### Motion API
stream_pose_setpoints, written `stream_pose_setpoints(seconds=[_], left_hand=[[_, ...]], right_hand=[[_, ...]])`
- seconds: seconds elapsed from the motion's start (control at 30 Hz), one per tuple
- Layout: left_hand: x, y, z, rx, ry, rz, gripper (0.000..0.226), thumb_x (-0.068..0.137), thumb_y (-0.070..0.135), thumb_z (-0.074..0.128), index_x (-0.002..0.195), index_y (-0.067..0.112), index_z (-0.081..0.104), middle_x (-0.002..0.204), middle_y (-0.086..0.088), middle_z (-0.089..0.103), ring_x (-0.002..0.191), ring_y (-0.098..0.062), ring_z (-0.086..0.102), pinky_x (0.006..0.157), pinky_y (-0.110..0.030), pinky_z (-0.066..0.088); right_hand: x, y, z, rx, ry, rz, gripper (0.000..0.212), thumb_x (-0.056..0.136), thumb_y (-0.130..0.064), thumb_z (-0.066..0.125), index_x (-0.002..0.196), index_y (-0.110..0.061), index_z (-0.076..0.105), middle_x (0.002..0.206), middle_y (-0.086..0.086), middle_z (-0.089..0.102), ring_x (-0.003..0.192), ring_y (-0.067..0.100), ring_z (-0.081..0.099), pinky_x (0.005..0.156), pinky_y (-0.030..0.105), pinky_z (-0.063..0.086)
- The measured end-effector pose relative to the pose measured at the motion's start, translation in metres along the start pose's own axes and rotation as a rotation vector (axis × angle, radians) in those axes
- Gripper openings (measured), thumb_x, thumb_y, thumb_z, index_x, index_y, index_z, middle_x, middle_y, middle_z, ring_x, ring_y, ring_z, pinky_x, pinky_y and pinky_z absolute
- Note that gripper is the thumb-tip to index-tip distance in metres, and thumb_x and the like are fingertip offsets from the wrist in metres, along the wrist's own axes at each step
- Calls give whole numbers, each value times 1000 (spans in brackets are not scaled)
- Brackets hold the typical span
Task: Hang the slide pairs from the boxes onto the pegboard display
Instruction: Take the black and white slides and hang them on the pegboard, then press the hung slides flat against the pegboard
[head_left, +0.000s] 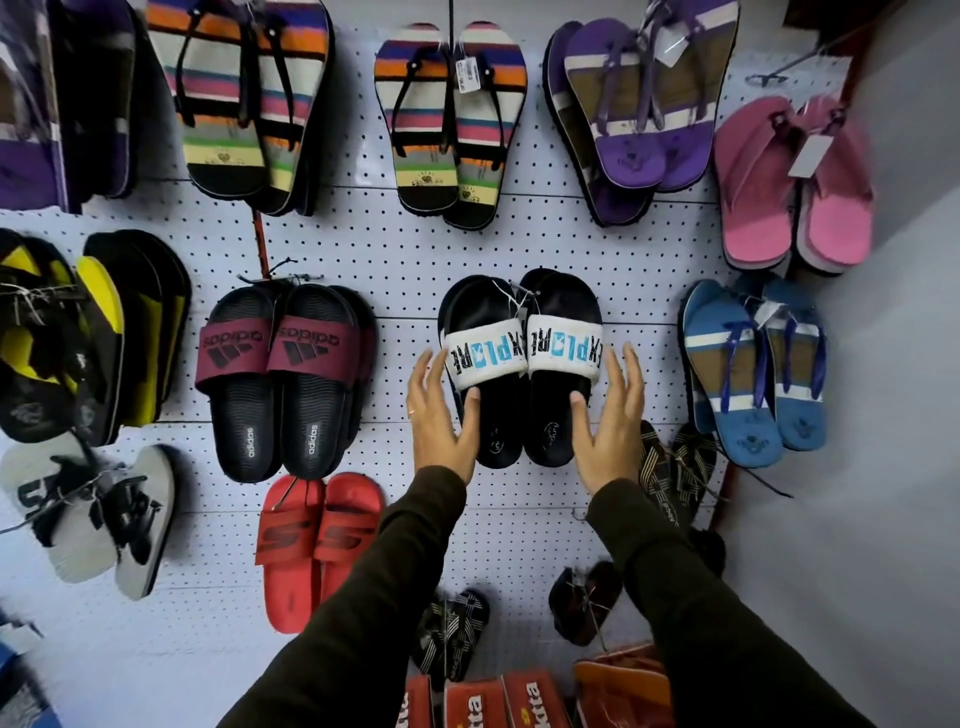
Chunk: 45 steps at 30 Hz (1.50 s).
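Note:
A pair of black slides (519, 410) with white "EXPLORE" straps hangs on the white pegboard (395, 249), right of centre. My left hand (441, 415) is at the pair's left edge, fingers spread, thumb resting on the left slide's footbed. My right hand (608, 415) mirrors it on the right edge, thumb on the right slide. Neither hand is closed around the pair. Red shoe boxes (498, 699) stand at the bottom of the view.
Maroon adidas slides (285, 379) hang to the left, red slides (317, 545) below them, blue flip-flops (753, 369) to the right. Striped, purple and pink pairs fill the upper row. Small dark sandals (670, 467) hang just below my right hand.

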<state>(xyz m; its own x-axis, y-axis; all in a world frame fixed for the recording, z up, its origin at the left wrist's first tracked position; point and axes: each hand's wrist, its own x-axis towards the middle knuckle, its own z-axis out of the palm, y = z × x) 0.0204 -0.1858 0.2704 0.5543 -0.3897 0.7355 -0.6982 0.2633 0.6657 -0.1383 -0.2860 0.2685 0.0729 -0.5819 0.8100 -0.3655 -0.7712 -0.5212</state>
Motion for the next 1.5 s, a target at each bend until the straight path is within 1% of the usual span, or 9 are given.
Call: stream_pose_setpoints(seconds=[0.07, 0.13, 0.27, 0.47, 0.67, 0.87, 1.27, 1.4, 1.5], left_hand=[[13, 14, 4, 151, -92, 171, 56, 97, 34, 43, 150, 24, 28, 161, 3, 16, 151, -16, 13, 121, -31, 17], [25, 19, 14, 326, -203, 264, 58, 98, 38, 37, 153, 27, 23, 165, 4, 6, 153, -21, 3, 124, -38, 12], [40, -2, 27, 580, -356, 290, 63, 97, 45, 29, 155, 27, 15, 166, 0, 0, 153, -24, -7, 124, -46, 10], [59, -17, 24, 649, -459, 258, 65, 96, 47, 27, 155, 29, 7, 165, -2, -7, 152, -28, -10, 126, -42, 6], [53, -14, 14, 604, -421, 252, 62, 97, 43, 28, 155, 30, 12, 165, -1, -5, 153, -25, -3, 125, -44, 7], [50, -22, -30, 613, -261, 257, 61, 97, 40, 32, 154, 26, 18, 166, -2, 3, 153, -24, 2, 125, -47, 4], [77, -98, -194, 709, -37, 156, 57, 98, 36, 33, 152, 20, 27, 164, -3, 13, 153, -25, 6, 124, -49, 2], [84, -127, -226, 766, -66, 120, 56, 97, 38, 31, 152, 23, 28, 164, -1, 15, 153, -24, 8, 123, -46, 1], [84, -147, -235, 762, -165, 111, 58, 98, 40, 30, 153, 26, 23, 164, -1, 14, 153, -25, 9, 123, -49, 10]], right_hand=[[14, 0, 6, -122, -106, -139, 61, 102, -34, 42, 157, -21, 20, 168, 1, 8, 157, 22, 7, 126, 36, 19], [26, 2, 14, -184, -220, -211, 61, 103, -38, 37, 158, -24, 16, 169, -1, 2, 157, 22, -3, 127, 47, 14], [37, 11, 28, -220, -346, -172, 66, 102, -42, 32, 159, -24, 6, 169, -3, -5, 157, 22, -10, 127, 48, 14], [44, 12, 35, -250, -434, -163, 72, 101, -45, 34, 159, -22, -3, 169, -2, -12, 156, 23, -14, 128, 43, 7], [36, -1, 37, -196, -317, -100, 66, 100, -42, 36, 159, -20, 13, 169, 2, 0, 157, 25, -5, 126, 48, 16], [11, -39, 55, -168, -172, -131, 61, 100, -38, 40, 156, -19, 25, 168, 8, 9, 157, 31, -2, 126, 52, 8], [-35, -159, 167, -41, -334, -299, 61, 100, -38, 40, 157, -20, 25, 168, 5, 9, 157, 27, -2, 126, 50, 13], [-49, -190, 202, -93, -416, -357, 62, 100, -41, 37, 158, -23, 21, 169, 1, 8, 157, 25, -3, 126, 49, 13], [-56, -197, 220, -120, -458, -347, 64, 100, -41, 38, 158, -24, 17, 169, 0, 6, 157, 24, -5, 126, 49, 15]])
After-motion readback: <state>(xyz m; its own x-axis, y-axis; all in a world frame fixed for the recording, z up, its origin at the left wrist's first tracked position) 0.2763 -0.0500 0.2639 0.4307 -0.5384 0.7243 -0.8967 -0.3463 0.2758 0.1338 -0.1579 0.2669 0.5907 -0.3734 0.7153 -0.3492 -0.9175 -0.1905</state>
